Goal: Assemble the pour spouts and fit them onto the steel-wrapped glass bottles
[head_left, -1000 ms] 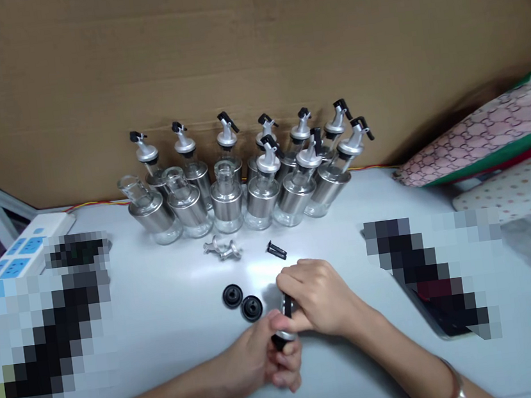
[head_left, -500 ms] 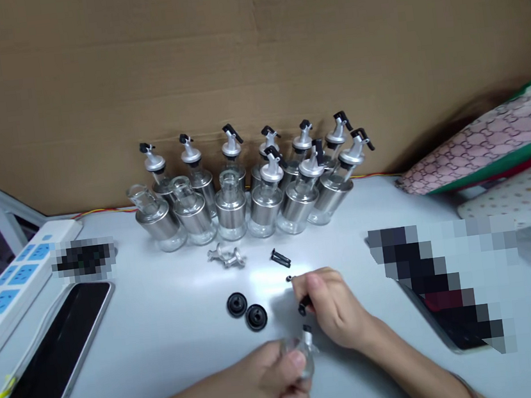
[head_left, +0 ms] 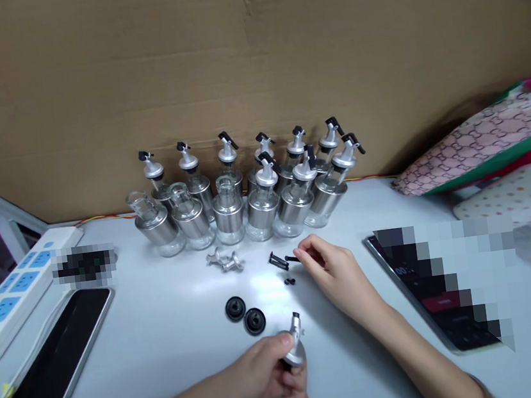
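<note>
My left hand (head_left: 268,379) is closed around a silver pourer spout (head_left: 294,345) near the table's front edge, its black tip pointing up. My right hand (head_left: 334,268) reaches forward over the white table (head_left: 165,327), with finger and thumb pinched on a small black piece (head_left: 291,259). That piece sits beside a black plug (head_left: 278,261), and a tiny black part (head_left: 290,280) lies just below. Two black round gaskets (head_left: 245,314) lie left of my hands. Loose silver spout parts (head_left: 225,260) rest in front of the bottles.
Several glass bottles with steel sleeves (head_left: 246,195) stand in two rows against a cardboard wall, most with pourers fitted. A power strip (head_left: 15,288) and a phone (head_left: 57,354) lie at the left. Another phone (head_left: 446,293) lies at the right, near patterned cushions (head_left: 485,139).
My right hand left the spout in my left hand and moved forward to the small black parts. My left hand turned the spout upright.
</note>
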Available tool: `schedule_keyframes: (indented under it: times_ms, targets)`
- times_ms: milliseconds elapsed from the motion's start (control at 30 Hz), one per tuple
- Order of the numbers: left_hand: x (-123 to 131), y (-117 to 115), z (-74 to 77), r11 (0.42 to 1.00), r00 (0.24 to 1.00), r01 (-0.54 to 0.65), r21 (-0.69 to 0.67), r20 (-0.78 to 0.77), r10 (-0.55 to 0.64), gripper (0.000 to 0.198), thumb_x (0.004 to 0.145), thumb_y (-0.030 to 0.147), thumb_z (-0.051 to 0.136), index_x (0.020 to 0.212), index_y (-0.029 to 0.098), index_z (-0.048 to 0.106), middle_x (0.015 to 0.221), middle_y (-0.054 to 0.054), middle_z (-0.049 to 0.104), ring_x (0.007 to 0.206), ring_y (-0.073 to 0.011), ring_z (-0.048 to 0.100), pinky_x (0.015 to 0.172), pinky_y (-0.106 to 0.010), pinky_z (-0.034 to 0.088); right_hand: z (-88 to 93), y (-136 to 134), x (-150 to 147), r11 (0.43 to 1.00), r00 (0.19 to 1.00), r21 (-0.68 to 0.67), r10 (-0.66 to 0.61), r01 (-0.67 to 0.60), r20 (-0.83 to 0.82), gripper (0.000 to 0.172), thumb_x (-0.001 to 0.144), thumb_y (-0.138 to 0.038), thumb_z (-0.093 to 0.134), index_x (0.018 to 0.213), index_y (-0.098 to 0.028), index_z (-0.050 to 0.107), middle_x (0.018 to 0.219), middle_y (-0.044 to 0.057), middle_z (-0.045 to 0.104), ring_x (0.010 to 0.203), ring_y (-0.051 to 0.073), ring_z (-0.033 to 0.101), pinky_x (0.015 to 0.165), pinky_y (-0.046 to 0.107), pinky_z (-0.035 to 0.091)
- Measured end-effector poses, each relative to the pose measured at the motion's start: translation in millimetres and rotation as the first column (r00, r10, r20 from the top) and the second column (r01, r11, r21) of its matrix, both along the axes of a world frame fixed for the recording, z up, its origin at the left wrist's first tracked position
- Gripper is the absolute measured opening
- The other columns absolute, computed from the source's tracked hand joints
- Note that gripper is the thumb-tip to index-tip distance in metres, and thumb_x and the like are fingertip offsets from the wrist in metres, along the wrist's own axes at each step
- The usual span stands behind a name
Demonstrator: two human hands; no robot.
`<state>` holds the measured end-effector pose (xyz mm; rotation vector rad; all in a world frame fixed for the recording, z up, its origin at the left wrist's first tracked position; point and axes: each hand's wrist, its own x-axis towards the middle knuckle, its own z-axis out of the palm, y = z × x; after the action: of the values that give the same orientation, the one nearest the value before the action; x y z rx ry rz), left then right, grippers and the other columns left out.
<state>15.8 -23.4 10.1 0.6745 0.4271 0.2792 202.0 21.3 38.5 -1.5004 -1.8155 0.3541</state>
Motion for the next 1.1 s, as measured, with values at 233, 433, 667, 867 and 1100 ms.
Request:
schedule_keyframes:
  times_ms: [233, 433, 667, 867, 1100]
  targets:
    - [-0.5, 1.3, -4.5, 0.999, 1.000, 0.001, -0.046, 0.016, -0.001, 0.054, 0.076, 0.066, 0.058, 0.061, 0.018, 0.040, 0.054, 0.009, 0.033, 0.042, -0.0052, 0.035, 0.064, -0.030, 0.040, -9.0, 4.2, 6.6, 0.995, 0.998, -0.098, 0.008, -0.001, 0.070, 0.012, 0.085, -0.020, 0.046, 0.083, -0.020, 0.058, 0.077, 0.005, 0.071, 0.068, 0.019, 0.067, 0.062, 0.028, 0.048]
    - [-0.1, 1.8, -4.7, 0.998, 1.000, 0.009, -0.060, 0.008, -0.008, 0.054, 0.075, 0.066, 0.059, 0.060, 0.017, 0.040, 0.054, 0.009, 0.033, 0.042, -0.0053, 0.035, 0.065, -0.030, 0.041, -14.7, 5.9, 8.8, 0.971, 0.979, -0.214, -0.063, 0.105, 0.196, 0.014, 0.083, -0.019, 0.047, 0.084, -0.019, 0.061, 0.062, 0.002, 0.065, 0.054, 0.019, 0.061, 0.054, 0.028, 0.041]
    - [-0.7, 1.3, -6.4, 0.997, 1.000, -0.007, -0.080, 0.006, 0.008, 0.053, 0.074, 0.065, 0.060, 0.063, 0.018, 0.040, 0.056, 0.009, 0.034, 0.042, -0.0053, 0.037, 0.066, -0.031, 0.042, -15.5, 6.4, 8.3, 0.965, 0.963, -0.237, -0.048, 0.113, 0.264, 0.016, 0.085, -0.015, 0.049, 0.086, -0.014, 0.065, 0.081, 0.009, 0.068, 0.073, 0.023, 0.064, 0.069, 0.033, 0.047]
    - [0.4, 2.4, -5.6, 0.996, 1.000, -0.009, -0.086, -0.001, 0.009, 0.056, 0.072, 0.068, 0.061, 0.060, 0.017, 0.041, 0.054, 0.009, 0.034, 0.042, -0.0055, 0.037, 0.065, -0.030, 0.042, -19.3, 5.1, 7.9, 0.977, 0.969, -0.210, 0.021, 0.032, 0.248, 0.019, 0.087, -0.015, 0.050, 0.088, -0.013, 0.069, 0.090, 0.011, 0.067, 0.085, 0.023, 0.064, 0.079, 0.035, 0.050]
    - [-0.1, 2.1, -6.5, 0.997, 1.000, -0.006, -0.082, 0.011, 0.007, 0.054, 0.074, 0.066, 0.060, 0.061, 0.017, 0.041, 0.055, 0.009, 0.035, 0.043, -0.0054, 0.038, 0.066, -0.030, 0.042, -22.3, 5.8, 8.1, 0.986, 0.968, -0.156, 0.097, -0.061, 0.230, 0.018, 0.087, -0.012, 0.052, 0.088, -0.016, 0.070, 0.088, 0.009, 0.069, 0.087, 0.024, 0.064, 0.080, 0.037, 0.052]
